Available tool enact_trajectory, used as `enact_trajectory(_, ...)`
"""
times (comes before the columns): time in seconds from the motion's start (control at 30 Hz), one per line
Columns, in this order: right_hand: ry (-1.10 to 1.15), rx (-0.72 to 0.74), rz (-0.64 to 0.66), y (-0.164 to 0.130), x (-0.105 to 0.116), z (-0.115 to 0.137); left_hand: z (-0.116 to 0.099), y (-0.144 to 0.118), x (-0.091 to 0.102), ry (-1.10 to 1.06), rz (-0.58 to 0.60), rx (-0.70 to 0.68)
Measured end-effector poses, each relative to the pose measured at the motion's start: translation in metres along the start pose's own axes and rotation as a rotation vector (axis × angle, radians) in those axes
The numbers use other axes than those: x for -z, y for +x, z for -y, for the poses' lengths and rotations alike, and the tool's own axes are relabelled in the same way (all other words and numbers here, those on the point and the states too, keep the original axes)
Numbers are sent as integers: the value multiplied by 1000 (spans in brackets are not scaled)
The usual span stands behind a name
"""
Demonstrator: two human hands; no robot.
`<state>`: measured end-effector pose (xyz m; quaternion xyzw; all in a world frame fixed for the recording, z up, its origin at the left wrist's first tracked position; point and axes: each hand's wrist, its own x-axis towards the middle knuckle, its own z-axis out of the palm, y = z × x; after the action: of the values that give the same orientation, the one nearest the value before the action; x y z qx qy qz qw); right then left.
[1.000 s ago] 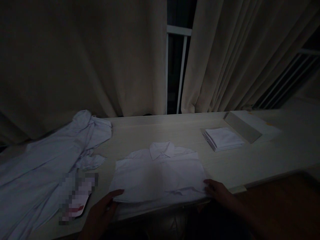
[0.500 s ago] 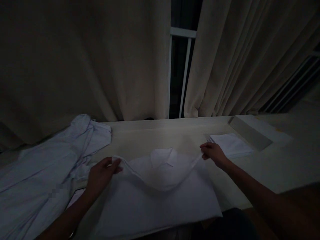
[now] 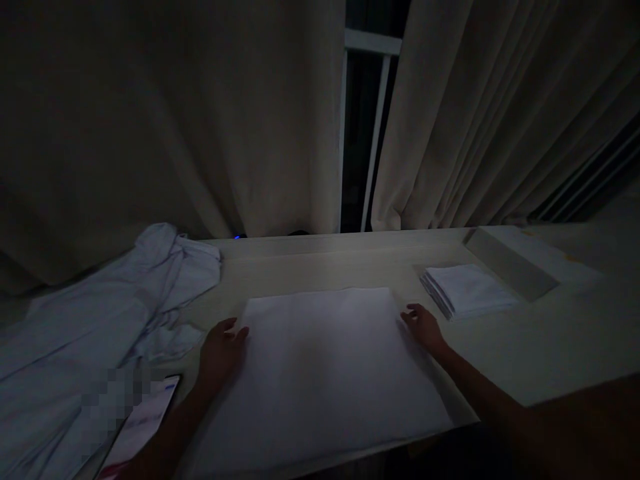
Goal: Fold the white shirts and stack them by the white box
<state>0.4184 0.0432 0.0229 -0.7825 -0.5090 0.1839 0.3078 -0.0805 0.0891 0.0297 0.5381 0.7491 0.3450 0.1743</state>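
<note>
A white shirt (image 3: pixel 325 360) lies folded flat on the pale table (image 3: pixel 360 267), its collar hidden under the fold. My left hand (image 3: pixel 220 350) rests at the fold's far left corner, fingers loosely curled on the cloth edge. My right hand (image 3: pixel 424 327) rests at the far right corner, fingertips on the cloth. Whether either hand still pinches the fabric is hard to tell in the dim light.
A heap of loose pale shirts (image 3: pixel 95 320) covers the table's left side. A small stack of folded white cloth (image 3: pixel 467 290) sits at the right, beside a flat box (image 3: pixel 520 260). A phone (image 3: pixel 143 423) lies near my left forearm. Curtains hang behind.
Both hands lifted the shirt's near edge and carried it away from me over the collar, laying it flat. The collar is now covered and the hands sit at the far corners.
</note>
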Motion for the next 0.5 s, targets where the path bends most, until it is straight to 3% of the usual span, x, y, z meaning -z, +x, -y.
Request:
enact_trajectory(0.1,-62,57,-51,-62,7,-46,40,-45,21,184,20,19)
enact_trajectory(0.23,-59,-67,18,-121,8,-76,68,-101,42,265,51,67)
enact_trajectory(0.33,-55,-155,89,-132,6,-76,73,-128,46,253,131,100)
enact_trajectory(0.5,-6,-134,128,-116,12,-75,80,-148,49,274,175,189)
